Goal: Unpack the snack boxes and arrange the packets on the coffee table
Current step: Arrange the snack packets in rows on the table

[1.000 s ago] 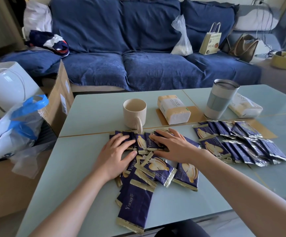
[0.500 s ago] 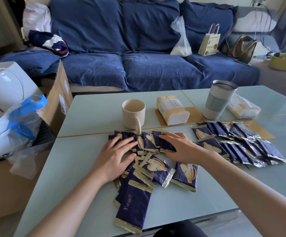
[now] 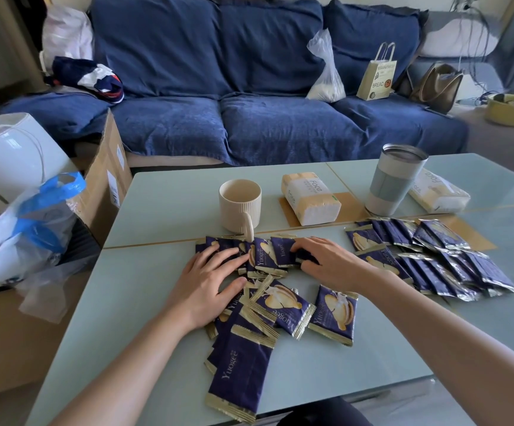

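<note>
While both hands work the near row, entries follow.
Left hand [image 3: 209, 282]: fingers spread, pressing flat on the packets [image 3: 268, 259].
Right hand [image 3: 326, 262]: fingers curled, pinching one packet at its end.
Handling: likely light, crinkly, slippery film; biscuit inside probably fragile; best taken by crimped edges.
Appearance: navy wrappers, gold seams, biscuit picture.
Location: coffee table [image 3: 163, 210], before the mug [image 3: 239, 206]; second batch [image 3: 427, 256] lies to the right.

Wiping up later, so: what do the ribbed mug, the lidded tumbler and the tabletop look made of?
Ribbed mug: likely matte ceramic, cream, no shine. Lidded tumbler: shiny rim suggests steel, with a dull grey-blue sleeve, perhaps silicone. Coffee table: probably glass, pale green and glossy, mirroring the tumbler.
</note>
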Demonstrator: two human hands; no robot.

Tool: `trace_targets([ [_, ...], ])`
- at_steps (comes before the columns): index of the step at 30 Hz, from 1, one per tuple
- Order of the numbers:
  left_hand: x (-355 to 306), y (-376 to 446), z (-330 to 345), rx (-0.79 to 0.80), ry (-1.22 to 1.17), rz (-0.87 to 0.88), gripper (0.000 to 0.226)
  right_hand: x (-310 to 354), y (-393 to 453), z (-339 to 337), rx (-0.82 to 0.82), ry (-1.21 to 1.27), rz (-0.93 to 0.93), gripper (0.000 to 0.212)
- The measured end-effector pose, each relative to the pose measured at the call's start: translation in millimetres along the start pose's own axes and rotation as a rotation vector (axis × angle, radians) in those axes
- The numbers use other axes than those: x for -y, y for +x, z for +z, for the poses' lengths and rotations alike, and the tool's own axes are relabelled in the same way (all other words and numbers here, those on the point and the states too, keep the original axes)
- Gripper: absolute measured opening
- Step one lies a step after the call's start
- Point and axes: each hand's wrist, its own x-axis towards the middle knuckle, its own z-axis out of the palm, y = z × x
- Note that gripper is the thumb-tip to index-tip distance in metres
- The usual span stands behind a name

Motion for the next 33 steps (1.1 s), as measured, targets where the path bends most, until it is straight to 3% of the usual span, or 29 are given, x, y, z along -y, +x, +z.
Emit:
trace_targets([
  [4,-0.8,0.3,-0.9,-0.006,0.003,0.0,0.079,-1.0,1.0,3.3,0.035,-0.017,-0.023,0.045],
  [8,-1.6,-0.2,-1.3,-0.022,-0.027,-0.001,0.078,-3.7,-1.4,6.4,0.027,-0.058,-0.002,0.071],
  [12,2.5,2.2,0.9,-0.076,-0.087,-0.017,0.071,-12.6,-15.0,3.2,-0.012,-0.066,0.149,0.08],
  [16,-1.1,0.9,-3.4,-0.197,-0.16,0.001,0.061,-18.8,-27.2,-1.0,-0.004,-0.076,0.23,0.074],
  [21,-17.9,-20.1,-17.3,-0.431,-0.29,-0.071,0.041,-18.6,-33.1,-2.6,-0.073,-0.091,0.176,0.052],
  [27,-46.8,-66.2,-21.7,-0.247,-0.344,0.05,0.036,-6.9,-37.2,-10.3,-0.253,-0.124,0.137,0.027],
  [30,-50.6,-80.7,-19.8,-0.165,-0.311,0.115,0.043,5.3,-42.1,-10.4,-0.297,-0.084,0.125,0.027],
  [33,-50.8,-88.4,-17.5,-0.116,-0.234,0.173,0.058,19.0,-52.4,-2.5,-0.238,-0.162,0.082,0.039],
])
